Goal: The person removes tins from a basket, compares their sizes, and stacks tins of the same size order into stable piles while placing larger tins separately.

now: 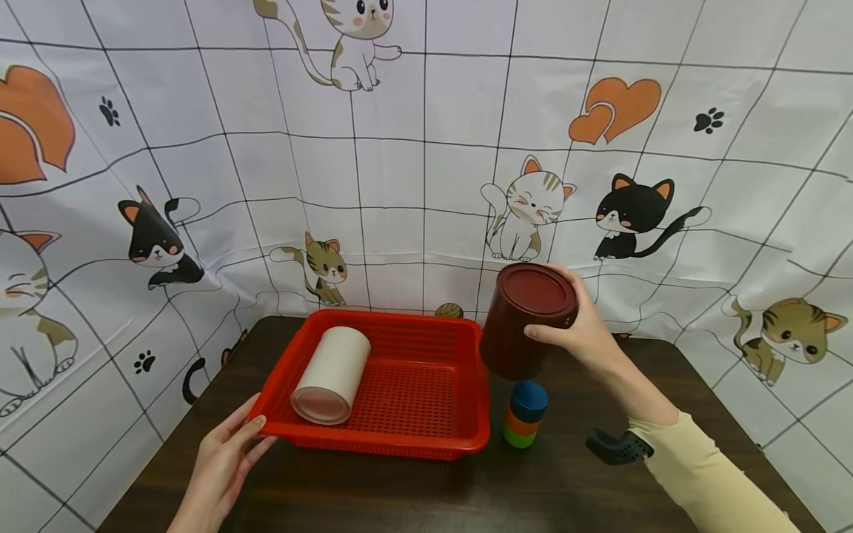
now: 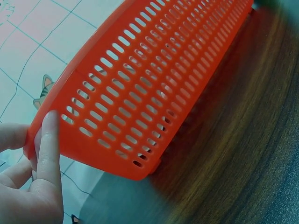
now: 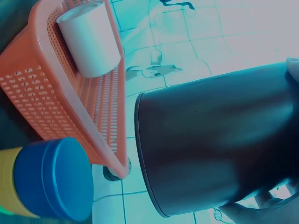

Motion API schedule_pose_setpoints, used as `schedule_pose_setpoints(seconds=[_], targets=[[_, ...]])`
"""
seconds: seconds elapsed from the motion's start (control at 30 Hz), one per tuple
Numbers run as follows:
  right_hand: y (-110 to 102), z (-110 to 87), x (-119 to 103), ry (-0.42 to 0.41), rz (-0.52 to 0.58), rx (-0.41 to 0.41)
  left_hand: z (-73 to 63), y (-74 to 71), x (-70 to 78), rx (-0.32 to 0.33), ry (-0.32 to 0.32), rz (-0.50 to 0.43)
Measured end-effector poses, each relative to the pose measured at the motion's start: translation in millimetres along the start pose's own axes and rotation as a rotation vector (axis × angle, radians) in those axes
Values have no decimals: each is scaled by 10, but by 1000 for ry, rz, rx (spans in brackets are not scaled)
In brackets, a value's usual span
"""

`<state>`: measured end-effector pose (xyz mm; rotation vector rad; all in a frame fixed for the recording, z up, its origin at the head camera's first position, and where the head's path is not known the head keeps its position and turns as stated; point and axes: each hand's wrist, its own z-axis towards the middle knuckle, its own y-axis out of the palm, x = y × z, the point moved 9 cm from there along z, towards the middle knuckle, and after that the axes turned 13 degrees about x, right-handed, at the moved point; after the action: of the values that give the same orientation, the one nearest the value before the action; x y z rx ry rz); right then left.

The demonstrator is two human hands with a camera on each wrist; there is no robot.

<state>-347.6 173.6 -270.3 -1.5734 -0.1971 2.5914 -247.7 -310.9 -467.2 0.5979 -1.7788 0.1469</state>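
Observation:
A red plastic basket (image 1: 380, 442) with slotted walls is on the dark table. My left hand (image 1: 223, 463) pinches its rim at the near left corner, thumb on top and fingers below, as the left wrist view also shows (image 2: 39, 163). Inside the basket, at its left, a white canister (image 1: 338, 366) lies on its side. To the right of the basket my right hand (image 1: 578, 333) grips a dark red canister (image 1: 513, 337), tilted and raised, its recessed round end facing up toward me. In the right wrist view this canister (image 3: 215, 140) fills much of the frame.
A small cylinder banded blue, orange and green (image 1: 526, 414) stands on the table (image 1: 373, 496) just right of the basket, below the raised canister. A cloth (image 1: 426, 185) printed with cats and grid lines hangs behind and at both sides.

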Motion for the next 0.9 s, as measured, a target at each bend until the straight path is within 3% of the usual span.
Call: schedule_pose_setpoints(seconds=[0.43,0.9], targets=[[-535,-153,-5,-40,8,116,-11,11,19,-19,38,-19],[-942,-289,98,-86,130,171,-24,10,23,-7,29,-14]])
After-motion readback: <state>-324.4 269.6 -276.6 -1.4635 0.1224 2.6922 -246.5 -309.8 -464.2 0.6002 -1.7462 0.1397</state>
